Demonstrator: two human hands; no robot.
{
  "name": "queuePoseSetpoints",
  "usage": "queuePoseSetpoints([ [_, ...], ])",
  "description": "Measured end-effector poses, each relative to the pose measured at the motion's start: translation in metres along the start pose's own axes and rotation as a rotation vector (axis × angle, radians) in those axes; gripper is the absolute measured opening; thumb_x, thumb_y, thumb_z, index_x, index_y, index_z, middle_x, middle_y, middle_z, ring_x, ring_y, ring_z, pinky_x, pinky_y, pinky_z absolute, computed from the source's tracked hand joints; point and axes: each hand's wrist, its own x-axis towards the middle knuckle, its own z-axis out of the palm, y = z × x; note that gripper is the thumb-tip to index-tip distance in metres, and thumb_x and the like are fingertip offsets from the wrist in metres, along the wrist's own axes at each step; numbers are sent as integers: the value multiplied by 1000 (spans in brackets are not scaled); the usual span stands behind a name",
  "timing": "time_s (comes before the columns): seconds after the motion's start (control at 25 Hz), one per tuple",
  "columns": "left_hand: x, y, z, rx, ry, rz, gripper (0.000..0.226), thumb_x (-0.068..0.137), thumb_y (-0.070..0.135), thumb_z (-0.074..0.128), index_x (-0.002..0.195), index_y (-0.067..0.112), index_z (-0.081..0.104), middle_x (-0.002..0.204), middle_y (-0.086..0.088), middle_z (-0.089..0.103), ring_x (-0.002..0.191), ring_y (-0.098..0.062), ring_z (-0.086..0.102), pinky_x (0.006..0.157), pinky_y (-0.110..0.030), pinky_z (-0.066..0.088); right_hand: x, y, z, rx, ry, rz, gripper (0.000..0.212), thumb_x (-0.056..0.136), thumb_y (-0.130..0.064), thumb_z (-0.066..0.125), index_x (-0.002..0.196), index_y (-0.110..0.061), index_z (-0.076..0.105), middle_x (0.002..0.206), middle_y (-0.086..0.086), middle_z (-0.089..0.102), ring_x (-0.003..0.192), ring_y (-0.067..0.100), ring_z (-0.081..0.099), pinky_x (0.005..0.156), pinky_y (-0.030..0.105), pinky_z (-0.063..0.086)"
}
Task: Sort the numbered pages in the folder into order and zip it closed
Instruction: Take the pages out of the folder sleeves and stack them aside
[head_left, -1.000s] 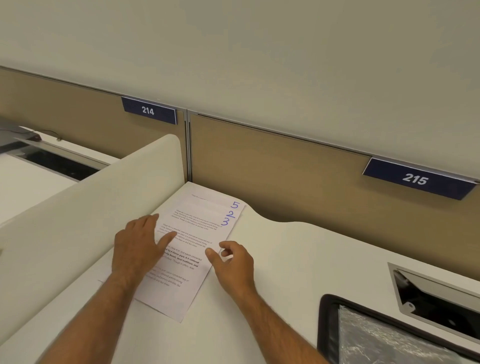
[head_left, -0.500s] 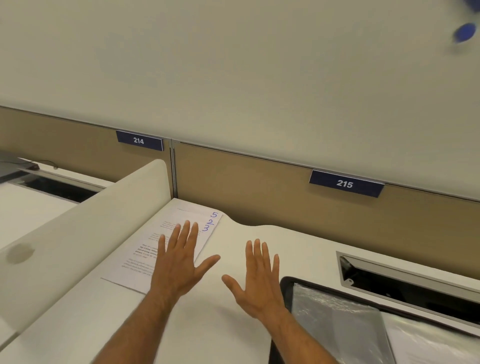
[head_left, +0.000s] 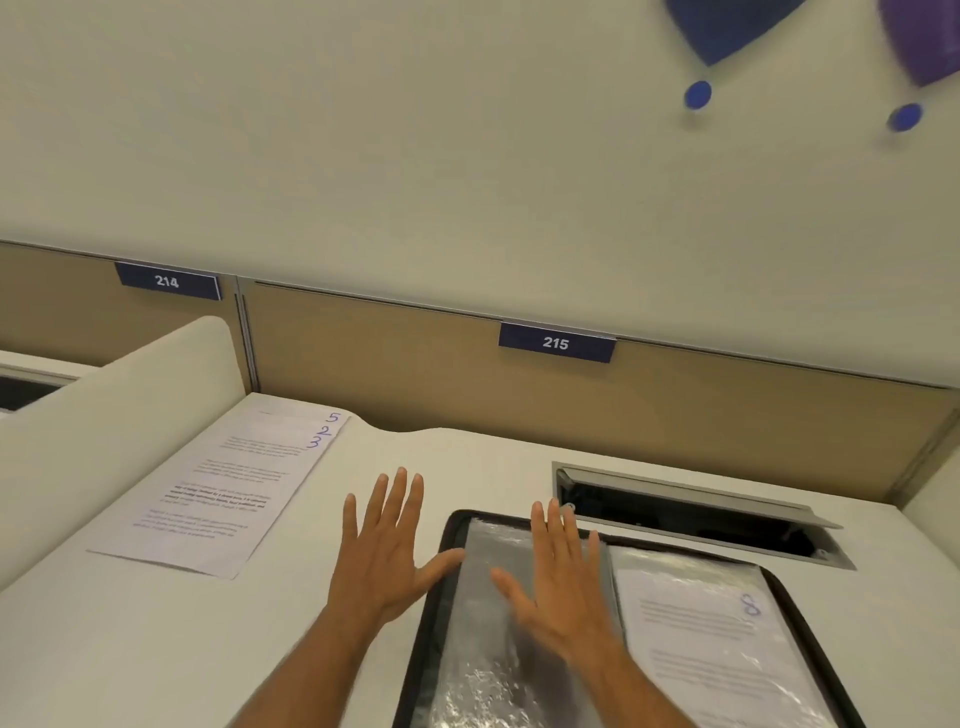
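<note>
At the far left a rounded white divider (head_left: 119, 410) is seen rising along the edge of the white tabletop (head_left: 156, 639). Just beside it a stack of loose pages (head_left: 218, 488) is laid flat on the tabletop, fanned slightly so that the handwritten blue numbers 5, 2 and 3 are shown at the upper right corners; printed text is carried on the top sheet. The left hand (head_left: 382, 551) is held over the bare tabletop between the stack and the folder, its fingers straight and spread, its grip released, with the thumb reaching toward the folder's edge. The black zip folder (head_left: 431, 597) is lain open at lower right. The right hand (head_left: 558, 587) is spread over the folder's shiny empty plastic sleeve (head_left: 478, 654), its grip likewise released and nothing held. In the right-hand sleeve a page numbered 8 (head_left: 706, 634) is kept. Behind the folder an open cable hatch (head_left: 696, 509) is set into the tabletop.
</note>
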Motion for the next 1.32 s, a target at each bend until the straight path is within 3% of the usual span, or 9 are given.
queuePoseSetpoints([
  [0.16, -12, 59, 15, -20, -75, 81, 104, 83, 90, 29, 155, 15, 33, 162, -9, 26, 148, -32, 26, 117, -52, 3, -40, 71, -2, -12, -15, 119, 93, 88, -85, 13, 158, -30, -13, 167, 7, 7, 153, 33, 8, 118, 45, -6],
  [0.32, -26, 105, 35, -41, -141, 132, 102, 83, 89, 32, 152, 14, 40, 158, -11, 36, 144, -33, 35, 115, -49, 5, -71, 137, 6, 23, -68, 236, 95, 88, -85, 21, 159, -24, 13, 161, 10, 28, 145, 35, 35, 118, 41, -1],
  [0.52, -50, 137, 66, -49, -267, 175, 99, 81, 90, 34, 145, 15, 52, 151, -9, 48, 136, -33, 47, 113, -48, 7, -106, 185, 3, -32, -168, 301, 123, 53, -94, -26, 157, -33, -8, 163, -3, -25, 153, 23, -16, 118, 45, -23],
  [0.8, -74, 147, 85, -51, -392, 150, 93, 79, 92, 36, 134, 22, 63, 140, -5, 59, 123, -28, 61, 112, -45, 6, -130, 222, -2, -31, -215, 310, 121, 56, -89, -27, 156, -35, 17, 168, -4, 3, 155, 18, -1, 124, 49, -6],
  [0.88, -75, 146, 84, -54, -411, 142, 92, 79, 92, 35, 135, 23, 62, 140, -4, 59, 124, -27, 61, 112, -45, 6, -129, 228, -8, -12, -182, 352, 110, 66, -90, -15, 153, -35, 26, 166, -3, 14, 154, 20, 8, 125, 48, 3],
  [0.96, -75, 146, 81, -54, -419, 137, 91, 80, 91, 35, 135, 24, 62, 140, -3, 59, 124, -27, 61, 113, -45, 6, -126, 232, -18, 2, -119, 466, 87, 83, -85, 19, 150, -31, 31, 161, 0, 26, 149, 23, 22, 122, 46, 19],
  [1.08, -76, 145, 81, -52, -432, 136, 91, 80, 91, 36, 136, 24, 61, 142, -3, 58, 125, -26, 60, 114, -46, 4, -114, 233, -37, 108, -36, 695, 77, 86, -65, 59, 146, -21, 37, 142, 3, 50, 129, 25, 48, 106, 42, 41],
  [1.24, -76, 145, 83, -45, -432, 126, 91, 81, 90, 35, 139, 24, 58, 144, -3, 56, 128, -26, 57, 114, -46, 5, -107, 253, -49, 450, 59, 877, 64, 81, -26, 79, 136, -7, 51, 120, 12, 64, 105, 30, 63, 86, 37, 51],
  [1.32, -76, 145, 83, -60, -447, 101, 91, 81, 90, 35, 139, 24, 58, 145, -3, 55, 128, -27, 57, 113, -45, 6, -109, 262, -51, 495, 90, 939, 44, 77, -16, 82, 117, -8, 66, 109, 12, 70, 90, 28, 62, 81, 35, 52],
])
